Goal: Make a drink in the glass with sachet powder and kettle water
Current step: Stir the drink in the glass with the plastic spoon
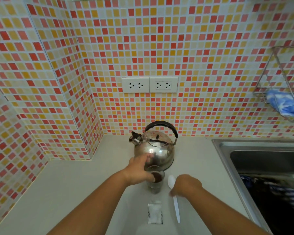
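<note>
A clear glass (155, 184) stands on the pale counter (75, 192) with dark brown powder (157, 177) in it. My left hand (138, 170) wraps around its upper part, thumb at the rim. Right behind it stands a steel kettle (157, 150) with a black handle, spout pointing left. A white plastic spoon (176, 207) lies to the right of the glass, bowl pointing away from me. My right hand (186, 185) is down on the spoon, with its fingers curled onto the handle just below the bowl. A small sachet (154, 213) with white contents lies flat, nearer to me than the glass.
A steel sink (261, 158) holding dark striped cloth fills the right side. A wire rack (278, 85) with a blue cloth hangs on the tiled wall. Two double sockets (149, 84) sit above the kettle. The tiled wall juts out at the left.
</note>
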